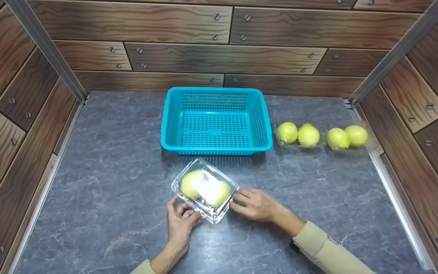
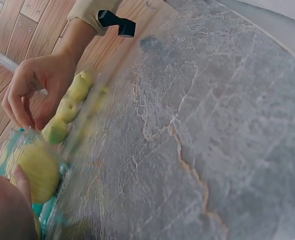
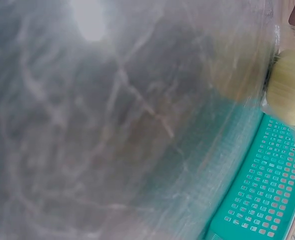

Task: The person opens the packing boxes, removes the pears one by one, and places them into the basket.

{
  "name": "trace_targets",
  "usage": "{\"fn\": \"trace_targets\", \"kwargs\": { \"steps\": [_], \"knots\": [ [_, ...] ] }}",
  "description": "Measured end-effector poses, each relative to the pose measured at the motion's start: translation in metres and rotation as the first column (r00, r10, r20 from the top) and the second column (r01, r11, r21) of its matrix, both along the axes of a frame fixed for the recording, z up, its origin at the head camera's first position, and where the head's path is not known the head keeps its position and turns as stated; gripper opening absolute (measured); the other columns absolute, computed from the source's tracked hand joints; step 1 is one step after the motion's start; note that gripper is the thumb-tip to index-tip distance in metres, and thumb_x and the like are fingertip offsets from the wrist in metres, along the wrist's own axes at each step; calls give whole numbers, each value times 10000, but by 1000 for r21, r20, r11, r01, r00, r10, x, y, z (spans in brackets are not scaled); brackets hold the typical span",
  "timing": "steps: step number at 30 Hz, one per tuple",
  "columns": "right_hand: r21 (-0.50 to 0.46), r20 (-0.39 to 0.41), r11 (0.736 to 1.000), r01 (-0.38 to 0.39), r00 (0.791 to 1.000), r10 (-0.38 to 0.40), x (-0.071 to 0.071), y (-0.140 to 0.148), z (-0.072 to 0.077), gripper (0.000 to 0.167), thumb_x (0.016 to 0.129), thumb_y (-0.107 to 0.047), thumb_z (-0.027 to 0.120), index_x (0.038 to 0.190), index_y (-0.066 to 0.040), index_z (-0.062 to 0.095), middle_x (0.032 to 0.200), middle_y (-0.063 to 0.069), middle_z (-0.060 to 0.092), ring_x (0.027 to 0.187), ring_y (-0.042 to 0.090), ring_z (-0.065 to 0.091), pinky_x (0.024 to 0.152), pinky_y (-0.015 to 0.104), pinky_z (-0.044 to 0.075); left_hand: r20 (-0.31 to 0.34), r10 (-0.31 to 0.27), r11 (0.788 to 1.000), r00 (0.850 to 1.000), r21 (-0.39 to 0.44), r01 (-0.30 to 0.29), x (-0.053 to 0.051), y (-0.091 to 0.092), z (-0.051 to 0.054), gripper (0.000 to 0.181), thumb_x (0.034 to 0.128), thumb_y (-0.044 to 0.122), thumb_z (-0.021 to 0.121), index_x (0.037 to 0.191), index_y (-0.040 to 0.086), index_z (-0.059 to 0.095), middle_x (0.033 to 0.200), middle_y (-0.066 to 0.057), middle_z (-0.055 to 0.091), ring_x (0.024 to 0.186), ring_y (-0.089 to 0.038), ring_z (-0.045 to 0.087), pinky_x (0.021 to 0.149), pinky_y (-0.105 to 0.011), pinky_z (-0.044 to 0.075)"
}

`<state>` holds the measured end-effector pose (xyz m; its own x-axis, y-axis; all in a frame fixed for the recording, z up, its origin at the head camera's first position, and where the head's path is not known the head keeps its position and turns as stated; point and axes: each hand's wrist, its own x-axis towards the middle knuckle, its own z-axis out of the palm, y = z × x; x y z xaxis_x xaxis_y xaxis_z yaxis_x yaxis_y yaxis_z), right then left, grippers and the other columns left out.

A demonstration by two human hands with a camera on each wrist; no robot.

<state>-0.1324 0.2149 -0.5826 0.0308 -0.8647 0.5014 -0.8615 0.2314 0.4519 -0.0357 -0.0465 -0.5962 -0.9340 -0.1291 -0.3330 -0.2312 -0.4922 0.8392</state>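
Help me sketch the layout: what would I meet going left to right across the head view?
By their middles: left grip → held fruit container → right grip → middle fruit container → rightmost fruit container.

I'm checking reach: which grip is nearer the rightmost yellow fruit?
Right. The right grip is left of the rightmost yellow fruit, at the right edge of the clear box; the left grip farther left, at the box's near-left side.
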Motion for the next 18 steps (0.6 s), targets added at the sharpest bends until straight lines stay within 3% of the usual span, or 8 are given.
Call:
{"fn": "trace_targets", "kwargs": {
  "steps": [9, 18],
  "knots": [
    [-59, -48, 995, -79, 996, 76, 0, -8, 1, 229, 1042, -135, 545, 962, -139, 759, 906, 11, 748, 808, 159, 711, 755, 258, 661, 22, 0, 1000, 1000, 23, -1, 0, 2, -2, 889, 864, -186, 633, 1537, 129, 145, 1066, -20, 524, 752, -53, 608, 726, -240, 669],
    [-93, -182, 983, -157, 974, 138, 3, -18, -4, 243, 994, -171, 533, 889, -181, 752, 843, -17, 759, 744, 161, 726, 716, 289, 675, -10, -27, 1000, 1000, -2, 27, 0, -1, -2, 911, 820, -200, 596, 1544, 129, 150, 1057, -16, 568, 722, -57, 578, 664, -249, 646]
  ]
}}
